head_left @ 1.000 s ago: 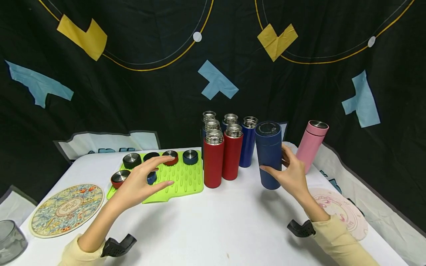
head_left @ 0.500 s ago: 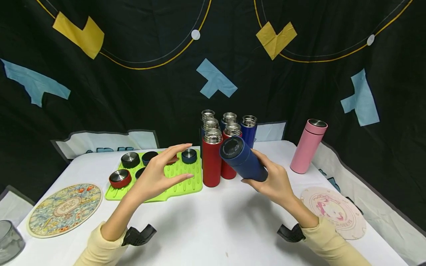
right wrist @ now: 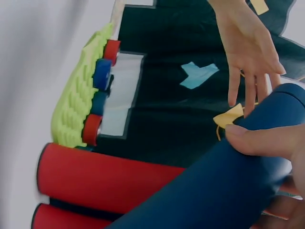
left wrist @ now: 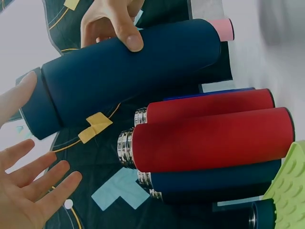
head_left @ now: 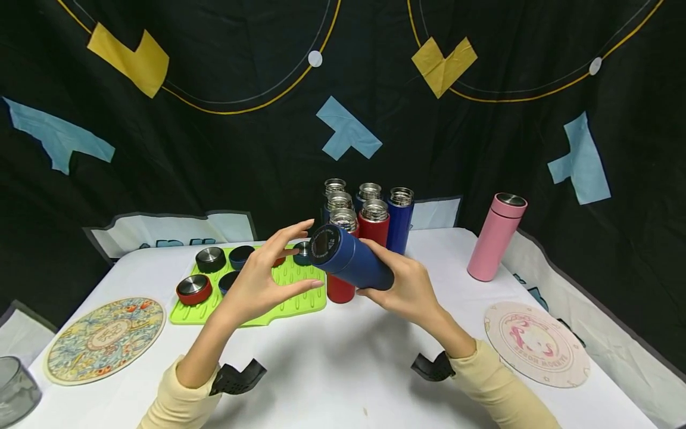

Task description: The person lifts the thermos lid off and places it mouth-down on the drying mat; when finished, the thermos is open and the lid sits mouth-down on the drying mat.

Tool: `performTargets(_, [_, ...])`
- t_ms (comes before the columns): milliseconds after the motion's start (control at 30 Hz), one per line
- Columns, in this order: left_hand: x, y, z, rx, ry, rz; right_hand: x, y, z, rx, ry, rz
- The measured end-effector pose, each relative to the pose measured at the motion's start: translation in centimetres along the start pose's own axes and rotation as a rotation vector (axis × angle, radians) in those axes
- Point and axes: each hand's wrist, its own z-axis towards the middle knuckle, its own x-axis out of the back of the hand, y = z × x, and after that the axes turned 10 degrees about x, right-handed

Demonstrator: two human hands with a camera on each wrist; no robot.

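A dark blue thermos bottle with its lid on is tilted in mid-air, lid end toward the left. My right hand grips its lower body, the thumb on the near side. Around the lid end, my left hand stands with thumb and fingers spread wide; in the left wrist view its thumb overlaps the lid's edge. Behind the held bottle stand several lidless bottles with bare steel necks, among them a red bottle partly hidden by it and a bright blue bottle.
A green mat at back left carries several loose lids, including a red lid and a black lid. A pink thermos stands right. Round mats lie left and right; a glass stands front left.
My right hand has carried the blue bottle leftward from near the pink thermos and tipped it toward the left. My left hand has moved right, up to the lid end.
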Motion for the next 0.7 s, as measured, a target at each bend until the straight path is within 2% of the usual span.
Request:
performTargets(233, [0.09, -0.15, -0.04, -0.011, -0.008, 0.002, -0.82, -0.44, 0.90, 0.053, -0.071, -0.060])
performTargets(500, [0.31, -0.44, 0.03, -0.058, -0.060, 0.008, -0.89, -0.38, 1.02, 0.054, -0.147, -0.087])
performTargets(600, [0.46, -0.52, 0.02, -0.069, -0.073, 0.011, -0.64, -0.08, 1.02, 0.066, -0.167, -0.051])
performTargets(700, [0.74, -0.52, -0.10, -0.056, -0.081, 0.007, -0.29, 0.34, 1.05, 0.079, -0.185, 0.048])
